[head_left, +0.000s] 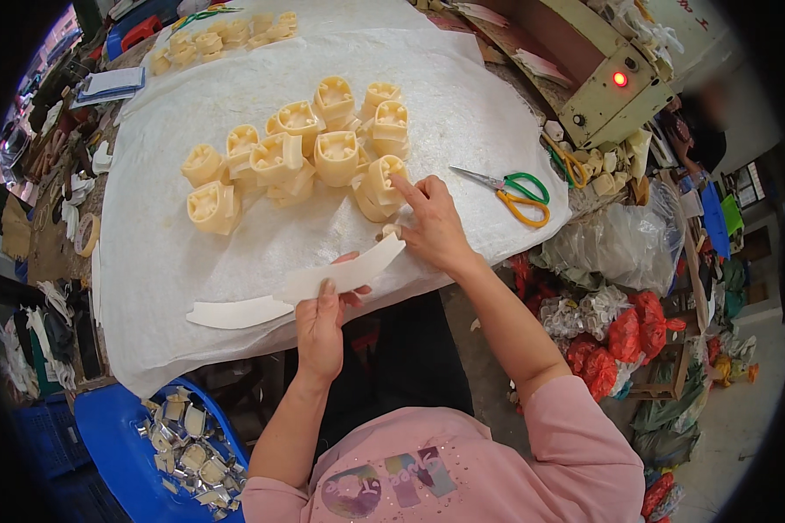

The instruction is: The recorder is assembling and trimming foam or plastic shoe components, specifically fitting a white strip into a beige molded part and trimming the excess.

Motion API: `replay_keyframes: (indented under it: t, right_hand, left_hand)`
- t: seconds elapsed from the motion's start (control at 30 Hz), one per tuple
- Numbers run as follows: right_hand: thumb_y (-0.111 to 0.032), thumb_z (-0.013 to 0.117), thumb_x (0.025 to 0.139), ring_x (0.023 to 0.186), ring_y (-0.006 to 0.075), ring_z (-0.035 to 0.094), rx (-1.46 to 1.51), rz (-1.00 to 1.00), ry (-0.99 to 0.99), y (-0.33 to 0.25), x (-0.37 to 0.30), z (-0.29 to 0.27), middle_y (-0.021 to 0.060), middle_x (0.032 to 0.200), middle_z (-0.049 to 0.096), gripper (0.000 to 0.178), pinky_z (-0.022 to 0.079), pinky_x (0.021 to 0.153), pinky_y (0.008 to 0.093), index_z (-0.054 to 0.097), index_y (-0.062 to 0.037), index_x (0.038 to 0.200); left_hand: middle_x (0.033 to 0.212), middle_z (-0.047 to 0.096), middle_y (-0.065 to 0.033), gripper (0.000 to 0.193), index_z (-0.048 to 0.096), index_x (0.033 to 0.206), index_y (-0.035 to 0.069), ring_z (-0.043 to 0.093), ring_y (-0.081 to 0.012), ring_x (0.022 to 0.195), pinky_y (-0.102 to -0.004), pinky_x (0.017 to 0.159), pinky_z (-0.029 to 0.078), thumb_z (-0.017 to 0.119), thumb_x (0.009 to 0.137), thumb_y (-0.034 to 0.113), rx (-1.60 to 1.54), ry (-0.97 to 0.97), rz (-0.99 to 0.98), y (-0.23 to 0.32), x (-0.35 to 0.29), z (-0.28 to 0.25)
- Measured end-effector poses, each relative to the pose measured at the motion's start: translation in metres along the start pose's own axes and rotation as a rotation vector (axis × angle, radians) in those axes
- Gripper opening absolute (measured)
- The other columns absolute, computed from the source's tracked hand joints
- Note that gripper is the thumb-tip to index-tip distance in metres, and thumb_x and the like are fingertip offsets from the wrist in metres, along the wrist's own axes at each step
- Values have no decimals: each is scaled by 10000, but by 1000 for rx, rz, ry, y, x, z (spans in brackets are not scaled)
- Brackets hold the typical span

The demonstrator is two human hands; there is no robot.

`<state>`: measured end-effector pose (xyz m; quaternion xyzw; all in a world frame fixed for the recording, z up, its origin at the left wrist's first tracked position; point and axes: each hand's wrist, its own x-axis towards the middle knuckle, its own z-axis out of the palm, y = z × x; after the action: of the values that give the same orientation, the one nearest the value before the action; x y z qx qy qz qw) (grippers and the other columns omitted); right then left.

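My left hand (324, 327) pinches a curved white strip (344, 272) between thumb and fingers, above the table's near edge. With index finger and thumb, my right hand (436, 224) takes hold of a cream, cup-shaped plastic piece (380, 196) at the near right of a cluster. The rest of that cluster is several similar cream pieces (276, 157), some leaning on each other, with small pegs inside their hollow faces. Another white strip (240, 312) lies flat near the front edge, left of my left hand. Part of the right hand's grip is hidden.
Scissors (515, 193) with green and orange handles lie right of my right hand. White sheeting (148, 261) covers the table. A metal box with a red light (617, 100) stands at the far right. A blue tub (105, 418) of metal-and-cream parts sits below left.
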<state>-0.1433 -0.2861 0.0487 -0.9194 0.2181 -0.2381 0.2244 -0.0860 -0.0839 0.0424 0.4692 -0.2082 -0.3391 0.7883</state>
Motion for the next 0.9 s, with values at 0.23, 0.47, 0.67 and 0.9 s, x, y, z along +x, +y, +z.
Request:
replay_keyframes:
  t: [0.23,0.47,0.67,0.9]
  right_hand:
    - [-1,648,705,971,290,454,-17,-89,229,10,-6,2,148,1005,462,394,440,800,372,574,-48,1090]
    - [88,591,623,1084,331,470,101,-103,81,1,5,2,152,1177,476,557,457,888,409,553,-47,1162]
    - [116,543,618,1092,329,499,-46,-317,123,10,15,-11,121,1221,513,599,454,902,405,551,-55,1192]
    - [118,515,653,1060,290,556,26,-268,94,22,18,-2,132,1143,574,557,475,880,380,564,-60,1179]
  left_hand:
    - [1166,580,-112,419,498,1246,-39,560,-151,907,-287,763,428,348,1005,270,45,-54,-10,-1,19,6]
    - [1180,574,-117,429,470,1260,-47,567,-187,969,-319,804,424,347,1003,274,10,5,7,-6,27,7]
    - [1252,545,-109,391,466,1268,26,505,-226,1171,-344,928,385,380,995,293,-215,7,-13,-12,52,17]
    - [1403,400,-117,437,362,1374,36,346,-210,1318,-376,1096,261,341,1008,275,-107,-94,120,-23,77,44]
